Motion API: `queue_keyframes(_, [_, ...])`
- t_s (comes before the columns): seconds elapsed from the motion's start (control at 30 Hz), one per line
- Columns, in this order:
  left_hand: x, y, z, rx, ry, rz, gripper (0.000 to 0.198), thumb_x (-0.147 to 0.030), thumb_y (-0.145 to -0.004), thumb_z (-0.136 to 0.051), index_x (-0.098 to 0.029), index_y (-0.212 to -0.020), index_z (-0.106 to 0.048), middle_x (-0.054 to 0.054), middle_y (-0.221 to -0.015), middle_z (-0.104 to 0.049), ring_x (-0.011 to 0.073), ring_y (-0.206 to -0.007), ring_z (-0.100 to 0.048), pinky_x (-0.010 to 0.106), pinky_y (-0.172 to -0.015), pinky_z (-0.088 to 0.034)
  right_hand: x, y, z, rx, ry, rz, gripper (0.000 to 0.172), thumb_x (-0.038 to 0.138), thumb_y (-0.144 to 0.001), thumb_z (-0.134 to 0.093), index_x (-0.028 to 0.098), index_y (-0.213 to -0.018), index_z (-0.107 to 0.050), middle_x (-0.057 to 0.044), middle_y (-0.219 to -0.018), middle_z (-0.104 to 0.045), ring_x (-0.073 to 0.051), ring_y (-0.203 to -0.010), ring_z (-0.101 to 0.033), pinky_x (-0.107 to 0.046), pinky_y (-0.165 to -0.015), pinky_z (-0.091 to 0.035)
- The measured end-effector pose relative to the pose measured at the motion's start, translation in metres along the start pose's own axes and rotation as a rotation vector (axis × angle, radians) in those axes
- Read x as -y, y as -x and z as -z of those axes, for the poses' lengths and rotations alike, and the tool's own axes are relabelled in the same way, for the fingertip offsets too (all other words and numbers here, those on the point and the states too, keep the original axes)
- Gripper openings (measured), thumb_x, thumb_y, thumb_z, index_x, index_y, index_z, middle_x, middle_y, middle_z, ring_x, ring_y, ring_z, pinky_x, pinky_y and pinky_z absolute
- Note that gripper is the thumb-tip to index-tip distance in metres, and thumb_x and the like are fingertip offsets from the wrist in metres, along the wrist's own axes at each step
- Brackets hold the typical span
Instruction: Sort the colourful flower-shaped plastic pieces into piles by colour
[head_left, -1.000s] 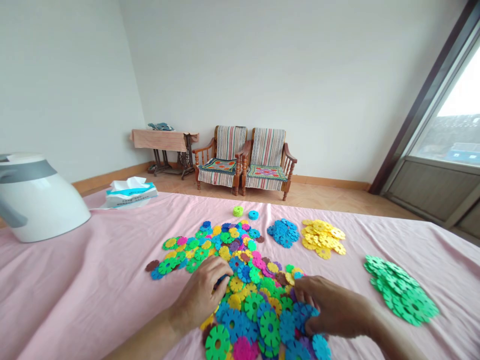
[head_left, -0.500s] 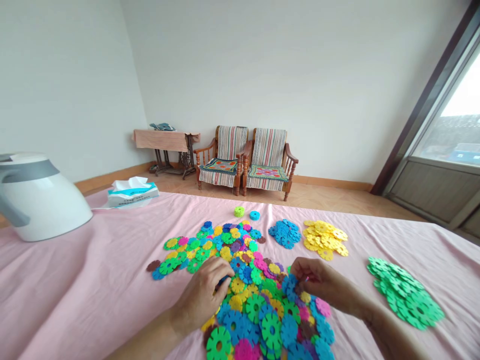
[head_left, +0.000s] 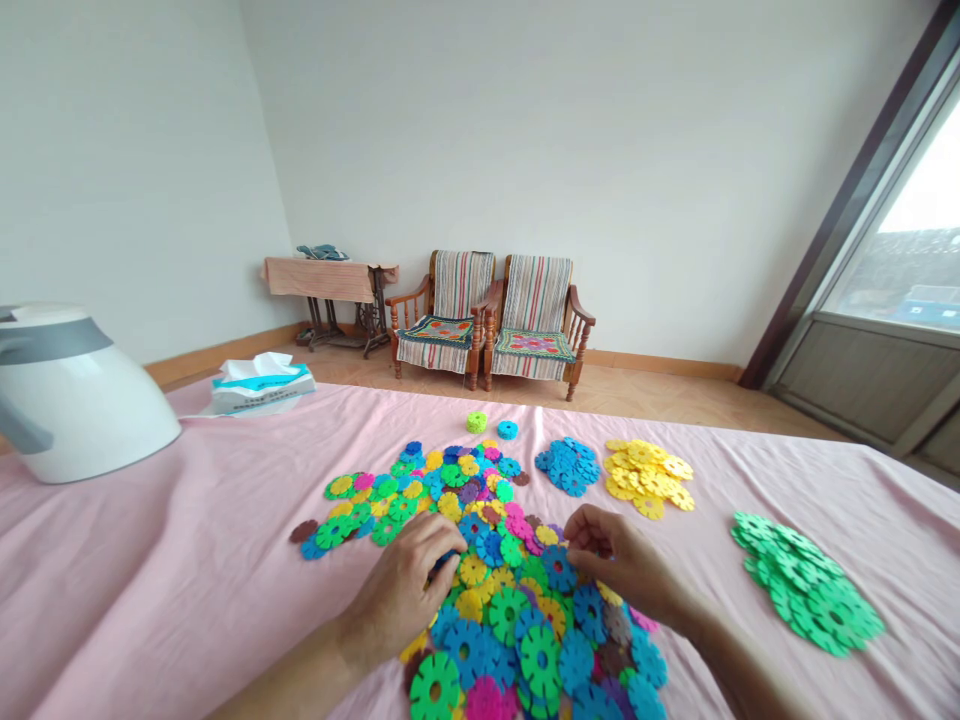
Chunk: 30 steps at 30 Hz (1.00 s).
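A mixed heap of coloured plastic snowflake discs [head_left: 480, 560] lies on the pink cloth [head_left: 187, 560]. My left hand [head_left: 405, 585] rests on the heap's left side, fingers curled onto a blue disc near yellow ones. My right hand [head_left: 619, 565] sits on the heap's right side, fingers bent and pinched over the discs; what it grips is hidden. Sorted piles lie beyond: blue discs [head_left: 568, 465], yellow discs [head_left: 646, 477] and green discs [head_left: 806, 583] at the right.
A white kettle-like appliance [head_left: 71, 395] stands at the left, a tissue pack [head_left: 259, 383] behind it. Two small stacks, green [head_left: 475, 422] and blue [head_left: 508, 429], sit beyond the heap. Two wooden armchairs [head_left: 491, 322] and a side table [head_left: 330, 285] stand by the far wall.
My right hand has moved from the heap's near right edge up and left toward the middle. The left hand has stayed put.
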<state>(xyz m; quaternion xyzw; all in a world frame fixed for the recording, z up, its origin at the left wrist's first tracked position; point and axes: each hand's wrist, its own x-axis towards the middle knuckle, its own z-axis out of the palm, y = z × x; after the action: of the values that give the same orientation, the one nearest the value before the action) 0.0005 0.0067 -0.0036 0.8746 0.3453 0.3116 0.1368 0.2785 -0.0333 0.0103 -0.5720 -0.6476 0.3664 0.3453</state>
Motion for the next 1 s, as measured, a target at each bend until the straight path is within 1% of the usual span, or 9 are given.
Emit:
queue_keyframes(0.17, [-0.002,0.001,0.001,0.006,0.001,-0.005,0.016,-0.010,-0.084,-0.048,-0.020,-0.088,-0.060,0.003,-0.092,-0.062,0.0178,-0.091,-0.057,0.032,-0.082,-0.046,-0.005,-0.005,-0.006,-0.074,-0.039,-0.024,0.014,0.018,-0.065,-0.059,0.018,-0.079,-0.060,0.006,-0.059,-0.054,-0.008,-0.055,-0.050,-0.019,-0.049,-0.035])
queue_keyframes(0.33, [-0.003,0.002,0.002,0.002,0.000,-0.005,0.016,-0.010,-0.084,-0.048,-0.020,-0.088,-0.060,0.004,-0.091,-0.062,0.0177,-0.090,-0.057,0.033,-0.083,-0.046,-0.013,-0.023,0.014,-0.242,-0.073,-0.092,0.015,0.029,-0.064,-0.059,0.017,-0.072,-0.063,0.005,-0.053,-0.055,-0.010,-0.049,-0.053,-0.022,-0.047,-0.039])
queue_keyframes(0.5, [-0.002,0.002,0.002,-0.004,-0.001,0.000,0.018,-0.008,-0.084,-0.047,-0.020,-0.088,-0.060,0.004,-0.091,-0.062,0.0177,-0.090,-0.057,0.033,-0.084,-0.046,-0.033,-0.055,0.029,-0.446,-0.104,-0.196,0.009,0.026,-0.058,-0.061,0.018,-0.061,-0.057,0.002,-0.046,-0.057,-0.015,-0.046,-0.059,-0.023,-0.043,-0.039])
queue_keyframes(0.57, [-0.003,0.002,0.002,-0.010,-0.006,-0.004,0.018,-0.008,-0.084,-0.047,-0.020,-0.087,-0.060,0.004,-0.091,-0.062,0.0178,-0.089,-0.057,0.033,-0.084,-0.047,-0.040,-0.065,0.030,-0.500,-0.137,-0.215,0.009,0.027,-0.060,-0.060,0.019,-0.063,-0.056,0.001,-0.048,-0.059,-0.016,-0.049,-0.062,-0.025,-0.044,-0.043])
queue_keyframes(0.67, [-0.004,0.002,0.003,-0.015,-0.007,-0.009,0.018,-0.009,-0.084,-0.046,-0.019,-0.087,-0.060,0.005,-0.090,-0.062,0.0182,-0.089,-0.057,0.034,-0.083,-0.047,-0.046,-0.069,0.031,-0.536,-0.185,-0.207,0.012,0.030,-0.063,-0.057,0.020,-0.069,-0.054,-0.003,-0.059,-0.065,-0.018,-0.059,-0.067,-0.028,-0.053,-0.051])
queue_keyframes(0.73, [-0.005,0.002,0.003,-0.015,-0.006,-0.009,0.018,-0.008,-0.084,-0.046,-0.019,-0.087,-0.060,0.005,-0.090,-0.062,0.0184,-0.089,-0.057,0.034,-0.083,-0.048,-0.049,-0.066,0.031,-0.535,-0.186,-0.192,0.014,0.032,-0.065,-0.055,0.020,-0.072,-0.053,-0.005,-0.067,-0.067,-0.019,-0.064,-0.068,-0.029,-0.057,-0.052])
queue_keyframes(0.83, [-0.004,0.001,0.003,-0.009,-0.004,-0.011,0.018,-0.009,-0.084,-0.046,-0.019,-0.087,-0.060,0.005,-0.090,-0.062,0.0184,-0.088,-0.057,0.034,-0.082,-0.048,-0.046,-0.052,0.032,-0.473,-0.136,-0.167,0.016,0.033,-0.067,-0.055,0.019,-0.075,-0.054,-0.004,-0.069,-0.066,-0.018,-0.062,-0.066,-0.028,-0.053,-0.049])
queue_keyframes(0.93, [-0.004,0.001,0.003,-0.011,-0.002,-0.008,0.018,-0.009,-0.084,-0.047,-0.019,-0.087,-0.061,0.005,-0.090,-0.062,0.0184,-0.089,-0.057,0.034,-0.082,-0.048,-0.032,-0.030,0.031,-0.279,-0.067,-0.116,0.014,0.030,-0.065,-0.058,0.018,-0.070,-0.058,0.000,-0.060,-0.062,-0.014,-0.052,-0.060,-0.025,-0.047,-0.043])
queue_keyframes(1.0, [-0.004,0.001,0.003,-0.010,0.000,-0.004,0.018,-0.009,-0.084,-0.047,-0.020,-0.087,-0.061,0.005,-0.090,-0.062,0.0182,-0.089,-0.057,0.033,-0.082,-0.047,-0.018,-0.014,0.030,-0.128,-0.025,-0.073,0.008,0.025,-0.062,-0.062,0.018,-0.065,-0.061,0.002,-0.057,-0.061,-0.012,-0.052,-0.056,-0.023,-0.049,-0.040])
